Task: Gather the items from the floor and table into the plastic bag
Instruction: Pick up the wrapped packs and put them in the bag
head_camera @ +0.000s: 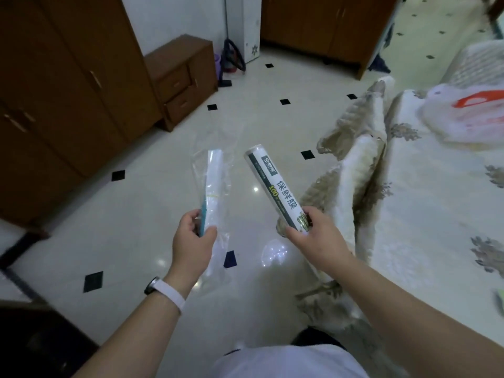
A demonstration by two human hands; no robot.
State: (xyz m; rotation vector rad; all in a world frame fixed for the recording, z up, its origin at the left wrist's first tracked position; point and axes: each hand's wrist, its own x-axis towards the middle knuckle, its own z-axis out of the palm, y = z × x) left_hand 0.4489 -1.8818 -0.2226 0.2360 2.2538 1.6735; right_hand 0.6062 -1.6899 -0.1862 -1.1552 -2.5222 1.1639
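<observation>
My right hand [316, 241] grips the near end of a cling-film roll [275, 184], white with a dark label and printed characters, pointing up and away over the floor. My left hand [192, 238] holds a long clear plastic packet [214, 186] with a white and teal item inside; its loose lower part hangs below my fingers. A white plastic bag with red print [469, 115] lies on the cloth-covered table [425, 203] at the right, well beyond both hands.
The tiled floor [152, 214] with small black squares spreads under my hands. Brown wardrobes [62, 85] and a low drawer unit [182, 77] line the left. Another brown cabinet [327, 28] stands at the back. The tablecloth hangs in folds [354, 165] beside my right hand.
</observation>
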